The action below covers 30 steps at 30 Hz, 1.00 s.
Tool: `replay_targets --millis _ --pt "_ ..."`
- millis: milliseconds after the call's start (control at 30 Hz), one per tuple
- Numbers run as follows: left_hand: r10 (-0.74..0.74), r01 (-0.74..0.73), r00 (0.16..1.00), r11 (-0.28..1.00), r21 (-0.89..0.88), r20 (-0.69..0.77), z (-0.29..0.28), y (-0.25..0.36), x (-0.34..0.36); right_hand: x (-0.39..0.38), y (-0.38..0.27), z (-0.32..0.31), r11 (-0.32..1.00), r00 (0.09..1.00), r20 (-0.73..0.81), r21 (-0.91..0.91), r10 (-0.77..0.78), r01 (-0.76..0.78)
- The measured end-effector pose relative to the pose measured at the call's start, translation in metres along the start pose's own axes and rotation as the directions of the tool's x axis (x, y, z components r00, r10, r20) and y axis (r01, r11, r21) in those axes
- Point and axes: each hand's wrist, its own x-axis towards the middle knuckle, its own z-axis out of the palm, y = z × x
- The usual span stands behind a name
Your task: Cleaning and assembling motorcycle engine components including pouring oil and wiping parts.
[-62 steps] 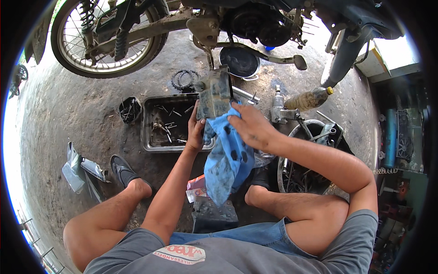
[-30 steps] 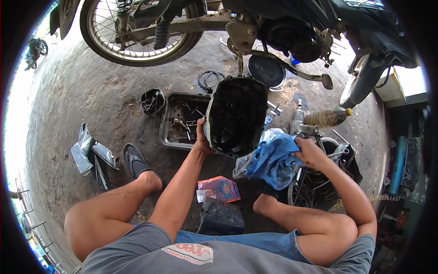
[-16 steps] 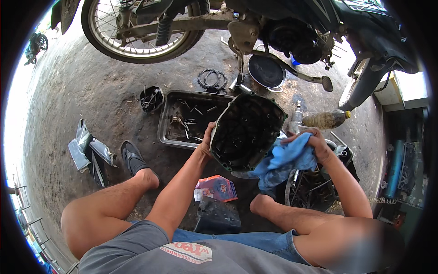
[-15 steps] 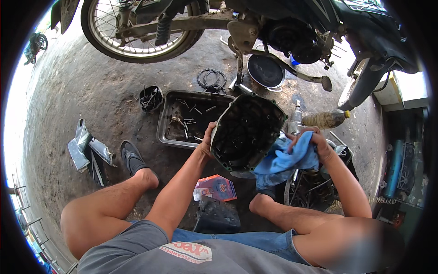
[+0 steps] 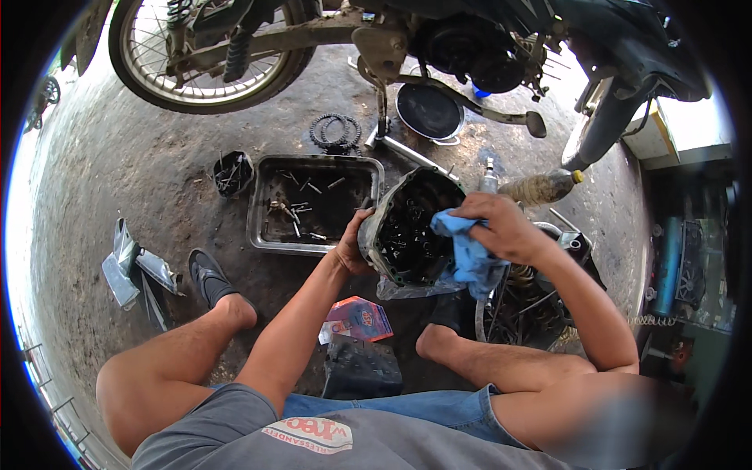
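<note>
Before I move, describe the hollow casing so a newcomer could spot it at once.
Start at the motorcycle across the top, then the rectangular tray below. Right of the tray, the left hand grips the casing. Unlike the shallow tray, it has a deep black hollow and irregular rim.

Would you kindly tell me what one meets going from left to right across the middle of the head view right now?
Silver panel pieces, small black container, metal tray, dark hollow cover, blue cloth, yellow-capped bottle, blue cylinder.
</note>
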Motion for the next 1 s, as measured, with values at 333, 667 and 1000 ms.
replay_targets --millis 333,667,1000 --pt "0.007 -0.006 0.999 1.000 0.020 -0.044 -0.003 -0.015 0.008 0.033 0.024 0.057 0.941 0.882 -0.467 -0.268 0.062 -0.208" --pt "0.002 -0.001 0.998 1.000 0.014 -0.064 0.003 -0.022 0.008 0.045 0.022 0.094 0.907 0.892 -0.450 -0.393 -0.047 -0.150" --pt "0.002 -0.001 0.994 1.000 0.014 -0.106 0.000 -0.024 0.004 0.031 -0.005 0.112 0.868 0.911 -0.324 -0.492 -0.254 0.067"
